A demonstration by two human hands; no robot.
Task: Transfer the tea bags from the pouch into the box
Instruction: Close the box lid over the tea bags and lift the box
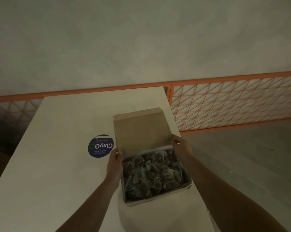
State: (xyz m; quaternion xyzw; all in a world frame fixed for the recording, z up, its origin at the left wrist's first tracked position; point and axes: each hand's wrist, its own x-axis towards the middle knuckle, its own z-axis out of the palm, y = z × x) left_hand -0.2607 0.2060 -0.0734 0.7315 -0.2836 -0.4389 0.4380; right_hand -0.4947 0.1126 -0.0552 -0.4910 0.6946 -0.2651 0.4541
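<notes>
Head view: we are gripping the box's lid [141,129] with both hands, left hand [115,162] and right hand [180,148] pinching its side edges. Tea bags [154,174] are filling the box [158,200] near the bench's [57,164] right edge.

box [158,200]: 1, lid open
tea bags [151,173]: many, heaped, too tangled to count
hands: 2, left hand [114,162], right hand [180,148]
round sticker [100,146]: 1
table [57,164]: 1

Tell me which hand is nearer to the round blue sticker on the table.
Left. The left hand holds the box at its left side, just right of the sticker. The right hand grips the box's far right corner by the lid, beyond the box's width.
</notes>
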